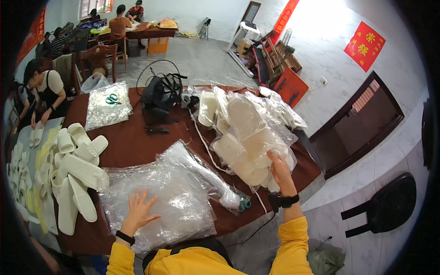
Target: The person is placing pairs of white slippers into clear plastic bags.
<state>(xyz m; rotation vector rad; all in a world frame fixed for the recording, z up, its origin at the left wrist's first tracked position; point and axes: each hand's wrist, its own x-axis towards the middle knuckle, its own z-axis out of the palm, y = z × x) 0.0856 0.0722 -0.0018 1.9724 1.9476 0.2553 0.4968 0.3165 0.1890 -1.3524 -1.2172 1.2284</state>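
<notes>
My left hand is spread, palm down, over a stack of clear plastic bags at the table's near edge. Its fingers are apart and hold nothing. To the right, my right hand has its fingers closed at the edge of a clear bag of white slippers, over a heap of other bagged slippers. The bag partly covers the fingertips. Loose white slippers are piled left of the plastic bags. Green-handled scissors lie by the stack's right corner, partly under plastic.
Brown cloth covers the table. A black strapped bag and another plastic stack with green scissors lie farther back. A white cord runs beside the heap. At left, a person handles slippers; others work behind.
</notes>
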